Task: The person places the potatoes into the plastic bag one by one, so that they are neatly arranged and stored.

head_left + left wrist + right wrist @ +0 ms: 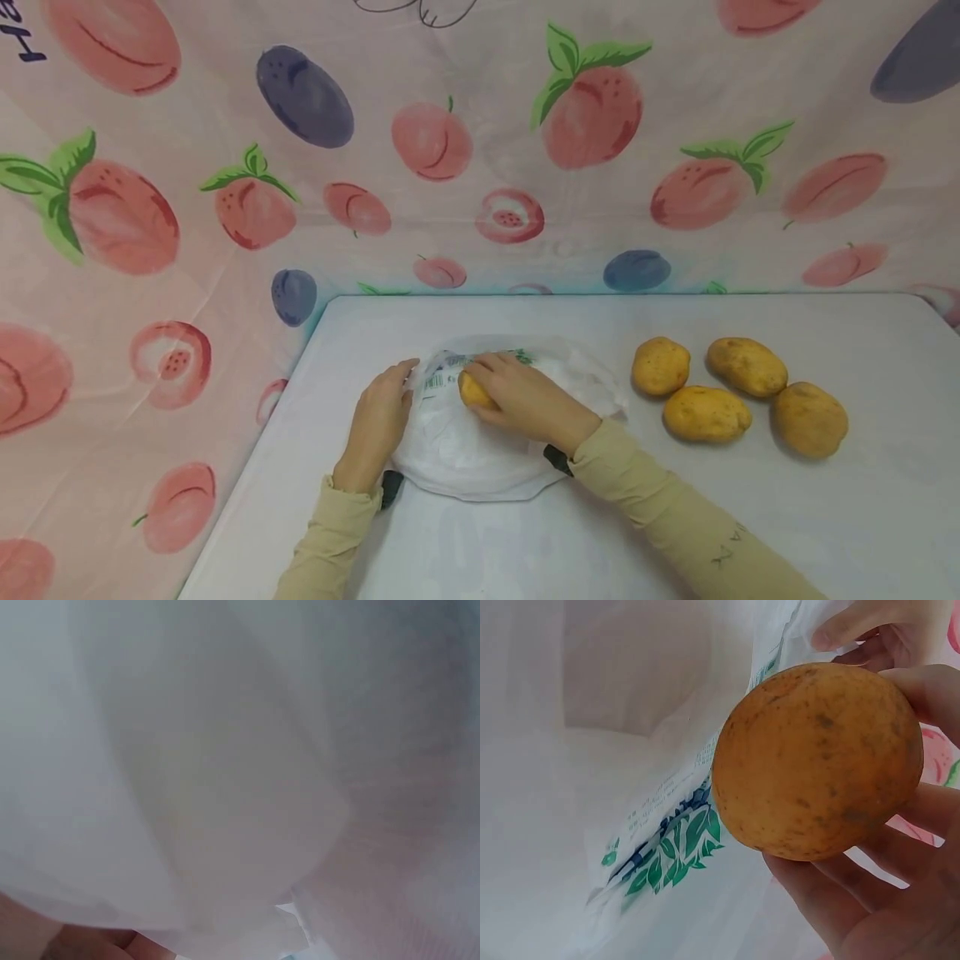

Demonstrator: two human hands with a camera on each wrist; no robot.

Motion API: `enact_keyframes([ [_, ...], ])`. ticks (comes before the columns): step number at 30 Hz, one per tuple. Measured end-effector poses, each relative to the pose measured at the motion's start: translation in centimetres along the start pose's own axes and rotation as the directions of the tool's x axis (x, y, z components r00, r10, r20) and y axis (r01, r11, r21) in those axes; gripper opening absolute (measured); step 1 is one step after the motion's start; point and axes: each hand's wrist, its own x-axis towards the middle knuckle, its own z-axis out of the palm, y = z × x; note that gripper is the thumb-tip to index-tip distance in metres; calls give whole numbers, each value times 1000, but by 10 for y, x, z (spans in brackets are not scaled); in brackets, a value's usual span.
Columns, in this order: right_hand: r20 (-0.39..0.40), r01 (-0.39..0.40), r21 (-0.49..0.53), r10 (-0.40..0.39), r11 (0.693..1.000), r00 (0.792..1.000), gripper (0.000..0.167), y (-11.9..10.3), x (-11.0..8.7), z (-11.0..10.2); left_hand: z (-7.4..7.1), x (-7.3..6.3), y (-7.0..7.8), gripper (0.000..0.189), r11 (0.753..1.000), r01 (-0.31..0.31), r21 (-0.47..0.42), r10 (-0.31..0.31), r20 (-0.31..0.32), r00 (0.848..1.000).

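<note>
Dark letters (pixel 22 42) reading "Ha", turned sideways and cut by the frame edge, stand on the cloth (pixel 217 92) at upper left. The bag (pixel 480 467), at centre, bears a barcode-like block (pixel 433 381) and green print too small to read. In the right wrist view, its small print (pixel 660 801) is blurred. Dark marks on the sleeve (pixel 667 521), lower right, are illegible.

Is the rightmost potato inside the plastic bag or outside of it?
Outside: the potato lies on the white table, right of the bag.
</note>
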Motion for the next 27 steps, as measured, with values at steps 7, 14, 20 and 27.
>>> enact_keyframes([
  [7,29,20,13,-21,1000,999,39,-1,9,6,-1,0,1,48,1000,6,-6,-6,15,1000],
  [14,40,13,-3,-13,1000,999,40,-3,16,12,-1,0,2,47,1000,-7,-6,7,18,1000],
  [20,53,-13,-7,14,1000,999,42,-3,22,15,-1,0,0,47,999,-36,-12,36,4,999],
  [27,73,-65,20,63,998,995,42,-1,28,19,-2,0,0,47,999,-32,-13,32,11,999],
])
